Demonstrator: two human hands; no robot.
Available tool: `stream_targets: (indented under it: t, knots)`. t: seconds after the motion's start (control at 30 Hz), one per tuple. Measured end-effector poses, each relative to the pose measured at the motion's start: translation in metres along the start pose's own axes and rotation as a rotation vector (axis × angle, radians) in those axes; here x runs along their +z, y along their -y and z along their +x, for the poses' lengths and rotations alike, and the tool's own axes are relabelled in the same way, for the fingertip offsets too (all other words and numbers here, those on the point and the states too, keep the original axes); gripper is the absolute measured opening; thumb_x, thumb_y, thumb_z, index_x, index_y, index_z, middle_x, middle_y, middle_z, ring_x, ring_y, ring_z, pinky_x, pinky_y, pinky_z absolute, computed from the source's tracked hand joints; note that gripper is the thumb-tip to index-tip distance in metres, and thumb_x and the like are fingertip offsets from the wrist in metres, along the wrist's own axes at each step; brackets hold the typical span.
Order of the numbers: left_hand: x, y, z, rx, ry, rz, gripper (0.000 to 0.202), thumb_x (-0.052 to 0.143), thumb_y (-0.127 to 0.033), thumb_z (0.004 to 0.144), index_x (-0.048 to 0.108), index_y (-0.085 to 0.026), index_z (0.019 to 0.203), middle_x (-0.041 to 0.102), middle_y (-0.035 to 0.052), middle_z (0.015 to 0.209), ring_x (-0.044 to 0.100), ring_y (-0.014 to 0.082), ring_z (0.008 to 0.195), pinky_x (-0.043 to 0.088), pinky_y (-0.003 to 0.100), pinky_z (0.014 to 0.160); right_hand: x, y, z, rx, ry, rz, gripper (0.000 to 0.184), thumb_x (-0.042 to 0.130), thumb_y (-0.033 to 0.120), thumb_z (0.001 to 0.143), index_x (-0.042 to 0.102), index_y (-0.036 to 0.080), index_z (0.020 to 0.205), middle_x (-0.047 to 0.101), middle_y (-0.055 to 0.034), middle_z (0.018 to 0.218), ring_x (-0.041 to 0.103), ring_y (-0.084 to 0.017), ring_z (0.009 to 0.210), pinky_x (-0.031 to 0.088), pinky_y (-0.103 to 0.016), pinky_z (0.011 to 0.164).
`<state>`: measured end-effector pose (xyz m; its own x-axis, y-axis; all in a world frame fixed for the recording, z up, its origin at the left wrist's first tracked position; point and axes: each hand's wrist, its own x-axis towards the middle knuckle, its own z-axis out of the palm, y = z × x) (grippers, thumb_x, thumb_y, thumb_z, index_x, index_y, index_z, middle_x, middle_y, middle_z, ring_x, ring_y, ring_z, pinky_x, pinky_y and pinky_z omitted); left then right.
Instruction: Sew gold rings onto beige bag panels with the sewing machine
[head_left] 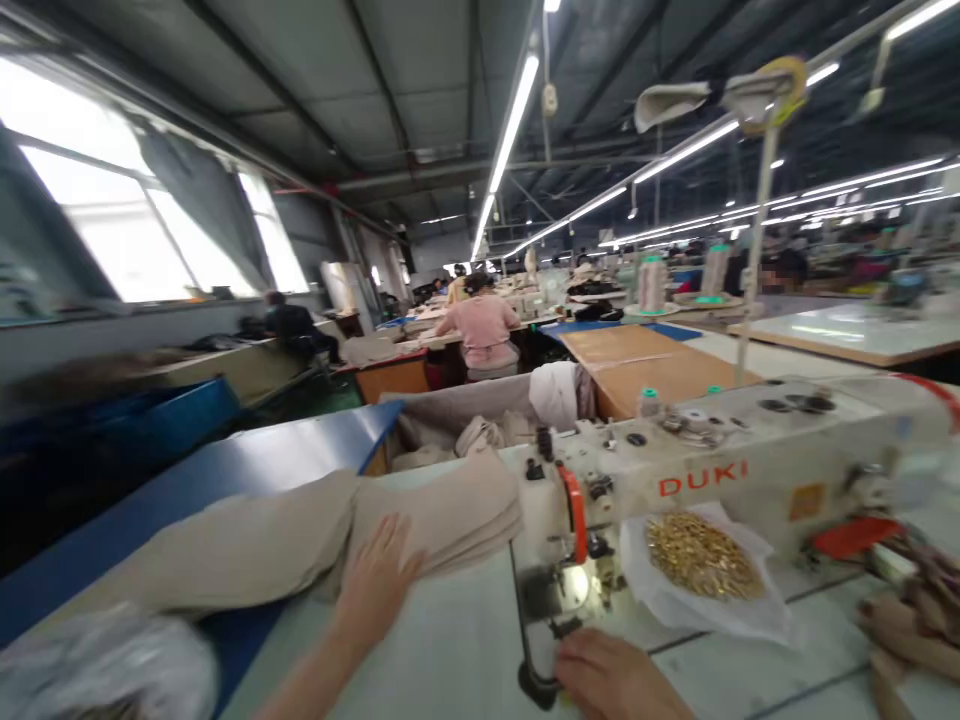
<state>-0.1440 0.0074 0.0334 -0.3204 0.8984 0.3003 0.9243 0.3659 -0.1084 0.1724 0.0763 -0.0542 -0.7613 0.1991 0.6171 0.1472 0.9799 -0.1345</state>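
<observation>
My left hand (377,582) lies flat with fingers stretched out on a stack of folded beige fabric (315,535) at the left of the sewing table. My right hand (611,675) rests at the table's near edge, just in front of the needle plate (559,595) of a white sewing machine (735,470); its fingers curl under and whether it holds anything is hidden. An open white bag of small gold metal pieces (701,557) lies under the machine arm, to the right of the needle.
A blue side table (247,465) runs along the left. A bin of beige cloth (465,420) sits behind the machine. More beige pieces (911,625) lie at the right. Other workers sit at stations further back, one in a pink top (484,335).
</observation>
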Motion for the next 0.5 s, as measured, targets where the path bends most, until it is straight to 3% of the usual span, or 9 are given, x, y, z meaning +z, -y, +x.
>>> stream_targets:
  t: [0.13,0.27,0.37,0.5]
  knots:
    - [-0.036,0.06,-0.018,-0.26,-0.036,0.145,0.053,0.04,-0.038,0.085,0.049,-0.011,0.13,0.052,0.015,0.135,0.039,0.0281,0.131,0.031,0.039,0.107,-0.027,0.003,0.002,-0.102,-0.034,0.063,0.022,0.045,0.014,0.09,0.063,0.018,0.103,0.072,-0.0046,0.096,0.067,-0.015,0.09,0.052,-0.02,0.085]
    - [-0.05,0.112,-0.037,-0.469,-0.01,0.198,0.06,0.041,-0.041,0.083,0.047,-0.003,0.129,0.05,0.023,0.134,0.042,0.0354,0.127,0.036,0.049,0.1,-0.033,0.004,0.004,-0.136,-0.041,0.04,0.023,0.045,0.013,0.09,0.064,0.019,0.101,0.073,-0.0043,0.094,0.069,-0.015,0.087,0.053,-0.019,0.084]
    - [-0.048,0.126,-0.044,-0.46,0.082,0.173,0.067,0.055,-0.047,0.073,0.053,-0.003,0.123,0.054,0.0242,0.129,0.048,0.0369,0.121,0.039,0.046,0.096,-0.034,0.006,0.005,-0.119,-0.036,0.037,0.023,0.045,0.013,0.09,0.065,0.019,0.101,0.073,-0.0045,0.094,0.069,-0.015,0.088,0.053,-0.019,0.084]
    - [-0.054,0.126,-0.043,-0.396,0.126,0.137,0.059,0.052,-0.053,0.078,0.06,-0.008,0.114,0.061,0.0197,0.12,0.053,0.0363,0.114,0.036,0.049,0.097,-0.036,0.007,0.006,-0.087,-0.035,0.083,0.023,0.046,0.013,0.09,0.065,0.019,0.101,0.073,-0.0043,0.095,0.068,-0.014,0.089,0.052,-0.019,0.085]
